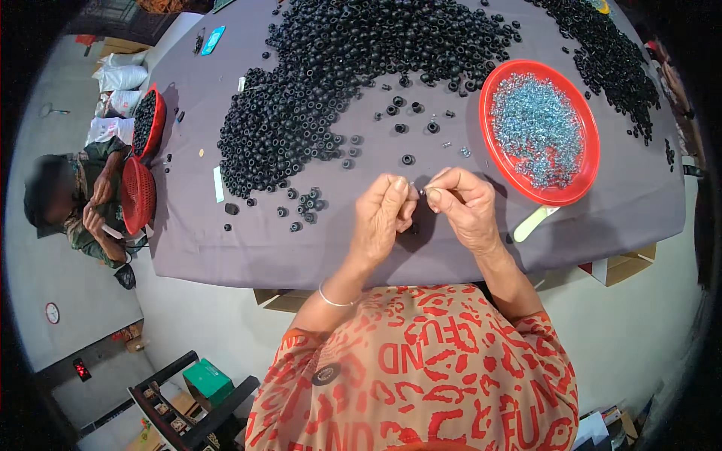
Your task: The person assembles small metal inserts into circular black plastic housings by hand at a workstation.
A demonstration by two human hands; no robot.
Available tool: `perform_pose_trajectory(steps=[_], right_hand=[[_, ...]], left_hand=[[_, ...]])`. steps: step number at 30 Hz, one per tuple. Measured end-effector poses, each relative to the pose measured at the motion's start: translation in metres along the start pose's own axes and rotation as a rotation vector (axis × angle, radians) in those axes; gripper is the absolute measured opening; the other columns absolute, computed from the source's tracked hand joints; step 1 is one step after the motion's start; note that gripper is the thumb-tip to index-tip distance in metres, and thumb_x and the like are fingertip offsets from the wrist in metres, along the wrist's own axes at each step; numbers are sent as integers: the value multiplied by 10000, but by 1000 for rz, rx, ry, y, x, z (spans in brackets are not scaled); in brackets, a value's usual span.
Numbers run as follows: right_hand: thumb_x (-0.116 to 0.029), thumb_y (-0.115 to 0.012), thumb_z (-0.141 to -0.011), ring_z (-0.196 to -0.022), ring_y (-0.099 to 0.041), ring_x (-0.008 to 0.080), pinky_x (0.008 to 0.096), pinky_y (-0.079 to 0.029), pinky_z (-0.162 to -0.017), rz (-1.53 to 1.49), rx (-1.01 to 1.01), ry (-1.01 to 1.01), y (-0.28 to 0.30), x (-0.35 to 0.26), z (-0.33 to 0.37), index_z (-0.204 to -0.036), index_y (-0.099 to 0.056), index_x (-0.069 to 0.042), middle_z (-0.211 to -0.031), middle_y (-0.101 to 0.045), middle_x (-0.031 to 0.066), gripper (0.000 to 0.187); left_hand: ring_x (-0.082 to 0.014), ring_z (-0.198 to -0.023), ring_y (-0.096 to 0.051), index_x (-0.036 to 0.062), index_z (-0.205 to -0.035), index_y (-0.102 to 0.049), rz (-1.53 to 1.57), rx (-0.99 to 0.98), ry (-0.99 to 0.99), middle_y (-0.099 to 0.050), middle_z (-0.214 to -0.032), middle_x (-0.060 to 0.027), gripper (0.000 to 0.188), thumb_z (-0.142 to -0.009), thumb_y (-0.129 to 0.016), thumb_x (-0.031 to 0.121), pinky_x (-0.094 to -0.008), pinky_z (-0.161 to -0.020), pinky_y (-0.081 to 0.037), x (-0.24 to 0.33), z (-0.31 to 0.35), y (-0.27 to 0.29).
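My left hand (382, 214) and my right hand (465, 209) meet over the near part of the table, each closed in a pinch, fingertips almost touching. A tiny dark piece (422, 192) shows between them at the right fingertips; its kind is too small to tell. Whatever the left fingers hold is mostly hidden by the thumb. Just beyond the hands lies a black ring-shaped plastic cap (408, 159), with a few small clear or metallic bits (465, 152) near it. To the right, a red round tray (593, 143) holds many small silvery-blue metal pieces (535, 124).
A large heap of black caps (301, 113) curves across the far left and middle. Smaller black parts (617, 68) spread at far right. A light green handle (529, 225) sticks out below the tray. At left, another person (94, 199) works beside red baskets (138, 195).
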State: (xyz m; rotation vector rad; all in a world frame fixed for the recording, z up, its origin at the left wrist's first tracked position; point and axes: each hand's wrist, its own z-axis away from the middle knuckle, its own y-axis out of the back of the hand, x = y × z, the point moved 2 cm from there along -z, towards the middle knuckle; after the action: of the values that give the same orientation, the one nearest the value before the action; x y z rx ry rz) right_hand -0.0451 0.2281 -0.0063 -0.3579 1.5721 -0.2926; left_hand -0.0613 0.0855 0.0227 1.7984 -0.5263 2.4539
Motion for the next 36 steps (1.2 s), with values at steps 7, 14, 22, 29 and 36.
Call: perform_pose_trajectory(steps=[7,14,22,29,36], right_hand=[[-4,-566,-828,-649,-476,63,199,-395,-580,16,128,14,6,-1,1,-831,-564,16,-756,-547,33,20],[-11,-563,-834,-630,-482,41,173,-391,-563,241,315,83,6,-6,6,-868,-558,2,-761,-557,13,37],[0,-560,-836,-628,-487,34,171,-396,-550,262,414,174,6,2,7,-889,-544,-10,-741,-564,6,57],[18,-561,-824,-630,-479,34,175,-393,-545,385,407,209,5,4,7,-880,-545,-14,-741,-552,-8,66],[59,-568,-780,-610,-470,57,193,-388,-542,563,396,339,0,3,4,-848,-555,-5,-739,-536,11,94]], left_hand=[[-42,-493,-324,28,-825,-512,67,-5,64,-447,-618,-2,254,-949,-432,235,-184,-440,-286,-2,-9,1],[-107,-525,-471,7,-844,-534,-613,52,-148,-497,-650,-39,77,-837,-579,70,-236,-476,-388,6,-12,-15],[-274,-651,-568,8,-889,-566,-1059,-7,-494,-542,-809,-129,161,-747,-636,38,-349,-576,-458,5,-26,-16],[-258,-775,-573,-13,-959,-604,-1019,199,-378,-566,-849,-140,229,-750,-653,67,-361,-659,-462,3,-45,15],[-194,-731,-607,-14,-956,-604,-843,83,-395,-618,-855,-106,200,-767,-648,36,-289,-602,-494,-7,-44,22]])
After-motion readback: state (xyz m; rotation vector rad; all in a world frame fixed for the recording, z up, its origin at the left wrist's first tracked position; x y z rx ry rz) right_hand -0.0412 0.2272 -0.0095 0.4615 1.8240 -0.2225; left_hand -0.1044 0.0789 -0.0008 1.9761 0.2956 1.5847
